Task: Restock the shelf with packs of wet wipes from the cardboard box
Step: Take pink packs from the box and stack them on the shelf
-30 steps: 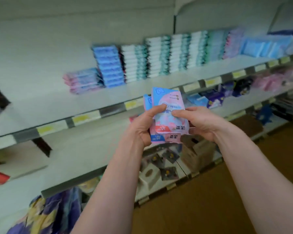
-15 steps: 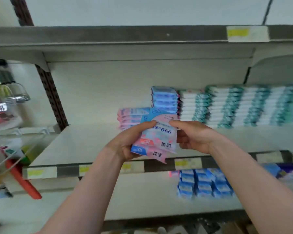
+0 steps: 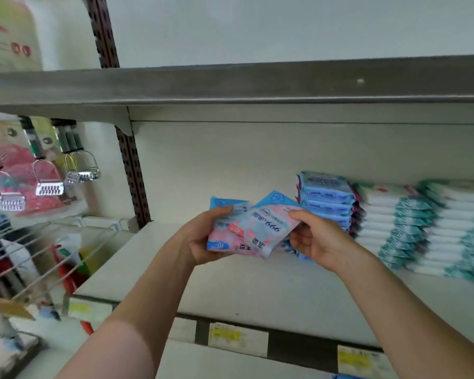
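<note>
Nearest the camera, two bare forearms are reaching up from the bottom edge toward the shelf (image 3: 230, 285). Yellow-and-white price labels (image 3: 238, 337) are sitting along its dark front rail.

Above the shelf board, the left hand (image 3: 203, 242) is gripping a small bundle of pink-and-blue wet wipe packs (image 3: 246, 231), with its thumb lying on top and its fingers curled underneath. The right hand (image 3: 316, 242) is pinching the right edge of the topmost pack, which is tilting up to the right, thumb on its face and fingers curled below. The packs are being held in the air over the board, just in front of the stock at the back. How many packs are in the bundle I cannot tell.

Behind the right hand, a stack of blue packs (image 3: 326, 198) is resting on the shelf. Just beside it on the right, white-and-teal packs (image 3: 411, 228) are standing in tall stacks.

To the left, a brown perforated upright (image 3: 133, 173) is running up past the grey upper shelf (image 3: 230, 86). Left of the upright, padlocks (image 3: 49, 181) are hanging on hooks, blurred, above a wire rack (image 3: 39, 242).
</note>
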`<state>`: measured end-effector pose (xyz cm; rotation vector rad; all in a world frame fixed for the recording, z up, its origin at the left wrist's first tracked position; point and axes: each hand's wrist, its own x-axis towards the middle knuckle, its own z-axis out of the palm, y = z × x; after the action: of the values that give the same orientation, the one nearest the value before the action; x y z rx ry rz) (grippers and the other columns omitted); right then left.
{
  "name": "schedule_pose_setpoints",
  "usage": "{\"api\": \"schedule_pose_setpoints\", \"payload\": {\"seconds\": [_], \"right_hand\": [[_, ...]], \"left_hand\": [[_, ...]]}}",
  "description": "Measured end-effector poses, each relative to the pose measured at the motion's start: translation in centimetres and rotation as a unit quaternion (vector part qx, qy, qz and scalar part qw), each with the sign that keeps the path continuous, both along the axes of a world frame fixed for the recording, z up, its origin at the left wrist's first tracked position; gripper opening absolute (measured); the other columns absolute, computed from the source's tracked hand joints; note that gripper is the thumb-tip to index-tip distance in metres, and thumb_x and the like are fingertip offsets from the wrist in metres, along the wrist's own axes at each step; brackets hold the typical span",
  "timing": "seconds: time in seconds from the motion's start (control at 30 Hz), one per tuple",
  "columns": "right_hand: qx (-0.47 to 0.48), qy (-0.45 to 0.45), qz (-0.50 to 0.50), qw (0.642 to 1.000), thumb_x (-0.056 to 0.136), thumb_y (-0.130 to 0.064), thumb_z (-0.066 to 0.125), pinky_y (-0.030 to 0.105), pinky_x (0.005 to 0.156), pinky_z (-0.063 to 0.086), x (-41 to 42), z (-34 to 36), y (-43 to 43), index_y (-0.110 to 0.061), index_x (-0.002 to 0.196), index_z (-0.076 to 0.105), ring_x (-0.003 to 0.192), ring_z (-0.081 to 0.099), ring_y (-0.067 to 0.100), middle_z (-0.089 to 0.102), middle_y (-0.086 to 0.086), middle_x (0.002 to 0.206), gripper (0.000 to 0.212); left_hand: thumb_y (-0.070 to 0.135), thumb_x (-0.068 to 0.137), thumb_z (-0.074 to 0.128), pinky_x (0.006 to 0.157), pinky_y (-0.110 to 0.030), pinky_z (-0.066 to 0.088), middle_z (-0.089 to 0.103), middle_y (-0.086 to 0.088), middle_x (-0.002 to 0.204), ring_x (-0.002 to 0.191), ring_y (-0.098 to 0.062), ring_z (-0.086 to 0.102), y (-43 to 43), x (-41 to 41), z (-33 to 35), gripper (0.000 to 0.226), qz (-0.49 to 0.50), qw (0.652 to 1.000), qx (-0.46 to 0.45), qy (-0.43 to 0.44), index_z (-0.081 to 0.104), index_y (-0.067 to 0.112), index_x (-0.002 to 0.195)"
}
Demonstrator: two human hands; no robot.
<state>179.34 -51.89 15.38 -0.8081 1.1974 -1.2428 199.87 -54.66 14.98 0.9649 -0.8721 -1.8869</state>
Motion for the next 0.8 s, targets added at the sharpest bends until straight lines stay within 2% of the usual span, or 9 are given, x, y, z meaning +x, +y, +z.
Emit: {"api": "schedule_pose_setpoints", "payload": {"seconds": [0.1,0.17,0.27,0.33,0.37,0.43,0.53,0.63,0.8], "right_hand": [[-0.006,-0.033,-0.030,0.999,0.090,-0.014,0.061,0.018,0.043,0.049,1.0,-0.2,-1.6,-0.010,0.086,0.061,0.051,0.056,0.012,0.060,0.003,0.061,0.006],[-0.007,-0.054,-0.060,0.997,0.090,-0.013,0.062,0.019,0.044,0.050,1.7,-0.3,-2.7,-0.009,0.086,0.061,0.055,0.056,0.014,0.059,0.005,0.063,0.006],[-0.012,-0.077,-0.106,0.991,0.089,-0.011,0.063,0.020,0.044,0.052,2.8,-0.5,-4.3,-0.006,0.082,0.061,0.056,0.059,0.015,0.058,0.008,0.066,0.008],[-0.017,-0.087,-0.129,0.988,0.088,-0.010,0.065,0.022,0.044,0.053,3.6,-0.9,-5.2,-0.004,0.081,0.060,0.052,0.062,0.014,0.060,0.009,0.063,0.010],[-0.019,-0.091,-0.139,0.986,0.087,-0.009,0.065,0.022,0.045,0.054,4.0,-1.1,-5.5,-0.003,0.081,0.060,0.051,0.063,0.014,0.061,0.009,0.061,0.010],[-0.022,-0.098,-0.151,0.983,0.087,-0.008,0.066,0.023,0.047,0.055,4.5,-1.4,-6.0,-0.002,0.084,0.061,0.053,0.065,0.014,0.064,0.010,0.060,0.009],[-0.029,-0.100,-0.150,0.983,0.088,-0.008,0.065,0.023,0.049,0.056,4.5,-1.5,-6.2,0.000,0.089,0.061,0.061,0.067,0.016,0.066,0.012,0.068,0.009],[-0.033,-0.081,-0.152,0.985,0.091,-0.010,0.063,0.023,0.050,0.057,3.8,-1.2,-6.0,-0.001,0.096,0.060,0.066,0.069,0.018,0.066,0.015,0.081,0.011],[-0.015,-0.030,-0.148,0.988,0.096,-0.017,0.058,0.024,0.048,0.056,2.9,-0.9,-5.9,0.000,0.106,0.057,0.066,0.070,0.020,0.067,0.020,0.092,0.020]], "left_hand": [[0.014,0.094,0.047,0.054,-0.041,0.058,0.073,-0.016,0.084,0.062,-0.027,0.071,-2.2,1.9,-0.4,0.019,0.039,0.999,0.005,0.005,0.062,0.010,0.104],[0.014,0.093,0.046,0.054,-0.039,0.057,0.072,-0.015,0.082,0.061,-0.026,0.071,-3.4,3.4,-0.4,0.018,0.052,0.998,0.014,0.027,0.062,0.010,0.101],[0.015,0.082,0.052,0.063,-0.043,0.059,0.071,-0.017,0.103,0.078,-0.030,0.071,-5.6,5.7,-0.5,0.037,0.068,0.994,0.012,0.083,0.059,0.009,0.118],[0.018,0.077,0.055,0.076,-0.056,0.054,0.062,-0.020,0.124,0.096,-0.036,0.066,-6.9,6.5,-0.5,0.052,0.040,0.994,0.011,0.096,0.055,0.011,0.128],[0.019,0.077,0.054,0.079,-0.061,0.051,0.063,-0.020,0.124,0.097,-0.037,0.065,-7.2,6.5,-0.3,0.050,0.018,0.996,0.008,0.087,0.056,0.011,0.126],[0.020,0.081,0.052,0.076,-0.063,0.050,0.070,-0.018,0.107,0.085,-0.034,0.070,-7.7,5.9,0.1,0.035,-0.013,0.999,-0.005,0.044,0.062,0.012,0.113],[0.018,0.090,0.048,0.059,-0.046,0.059,0.073,-0.014,0.088,0.067,-0.027,0.072,-8.4,4.5,0.9,0.020,-0.027,0.999,-0.024,-0.022,0.064,0.013,0.100],[0.015,0.094,0.046,0.050,-0.036,0.057,0.073,-0.012,0.082,0.061,-0.024,0.071,-9.4,3.6,1.5,0.018,-0.028,0.997,-0.034,-0.068,0.061,0.013,0.102],[0.013,0.096,0.047,0.043,-0.034,0.055,0.073,-0.012,0.073,0.054,-0.022,0.070,-11.3,2.8,1.9,0.015,-0.025,0.989,-0.042,-0.137,0.056,0.011,0.108]]}}
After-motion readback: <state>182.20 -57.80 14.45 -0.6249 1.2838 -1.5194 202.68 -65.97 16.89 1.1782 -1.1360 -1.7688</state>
